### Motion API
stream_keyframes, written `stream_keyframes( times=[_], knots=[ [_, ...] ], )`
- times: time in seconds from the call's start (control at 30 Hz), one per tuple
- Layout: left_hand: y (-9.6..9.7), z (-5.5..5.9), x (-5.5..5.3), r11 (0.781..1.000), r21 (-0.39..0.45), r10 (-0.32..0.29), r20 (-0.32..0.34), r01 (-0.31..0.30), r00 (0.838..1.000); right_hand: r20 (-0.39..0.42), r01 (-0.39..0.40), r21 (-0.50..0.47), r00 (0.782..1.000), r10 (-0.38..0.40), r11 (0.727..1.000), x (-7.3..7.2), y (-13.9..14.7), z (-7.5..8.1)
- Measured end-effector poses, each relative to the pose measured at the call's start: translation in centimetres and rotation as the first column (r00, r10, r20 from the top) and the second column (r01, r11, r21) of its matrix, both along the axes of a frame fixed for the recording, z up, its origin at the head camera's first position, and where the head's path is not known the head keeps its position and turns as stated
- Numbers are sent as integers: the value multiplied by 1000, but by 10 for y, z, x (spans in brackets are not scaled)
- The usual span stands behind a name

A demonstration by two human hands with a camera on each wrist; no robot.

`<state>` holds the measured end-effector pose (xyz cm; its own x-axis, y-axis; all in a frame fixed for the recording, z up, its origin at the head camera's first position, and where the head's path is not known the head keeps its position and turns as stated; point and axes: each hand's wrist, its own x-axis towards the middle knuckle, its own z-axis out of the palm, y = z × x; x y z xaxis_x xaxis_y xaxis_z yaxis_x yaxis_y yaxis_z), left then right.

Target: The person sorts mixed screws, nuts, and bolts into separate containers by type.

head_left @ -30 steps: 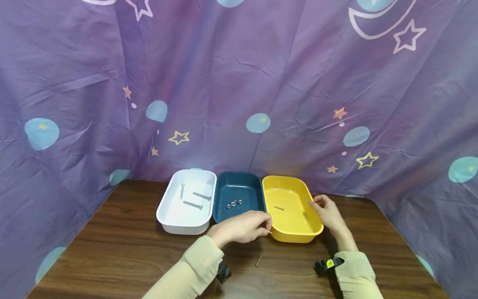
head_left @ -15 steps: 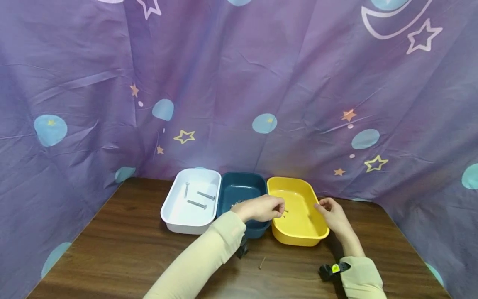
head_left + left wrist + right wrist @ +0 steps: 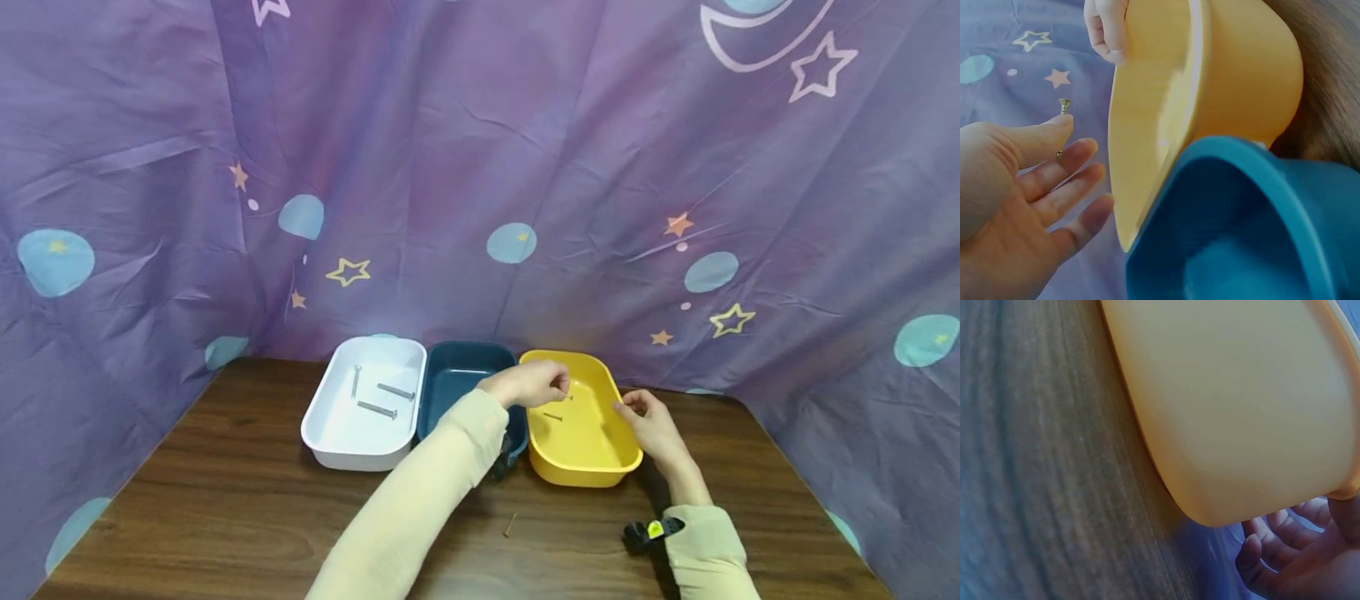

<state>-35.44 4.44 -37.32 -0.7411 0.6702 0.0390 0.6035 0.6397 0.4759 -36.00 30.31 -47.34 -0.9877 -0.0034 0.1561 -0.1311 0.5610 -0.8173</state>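
Observation:
My left hand [image 3: 527,384] is over the yellow tray [image 3: 600,454], pinching a small brass-coloured screw [image 3: 1064,107] between thumb and index finger; its other fingers are loosely spread in the left wrist view. Another screw [image 3: 552,417] lies on the tray's floor. At the tray's right side, my right hand [image 3: 654,427] holds the rim, thumb on the inner side and fingers outside against the wall. A third screw [image 3: 510,525] lies on the wooden table in front of the trays.
Left of the yellow tray stands a dark blue tray [image 3: 467,357], partly covered by my left forearm. Beside it, a white tray [image 3: 324,429] holds several long bolts [image 3: 377,410]. A purple patterned cloth [image 3: 420,208] hangs behind the table [image 3: 247,500].
My left hand has moved from the yellow tray's front left corner up and over its inside, carrying the screw. My arm now hides the nuts in the blue tray. The right hand keeps its hold.

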Motion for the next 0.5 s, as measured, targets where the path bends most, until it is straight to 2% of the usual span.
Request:
stream_keyframes(
  times=[0.1,0.3,0.5],
  knots=[
    [5,-3,-5,999,42,17,26,-18,1000,1,9,-11,1000,-9,1000,0,0,0],
    [12,-19,-12,989,124,73,54,-79,996,8,7,-30,1000,-7,1000,0,0,1],
    [16,-32,-18,983,136,120,49,-125,992,0,2,-27,1000,-2,1000,1,0,2]
  ],
)
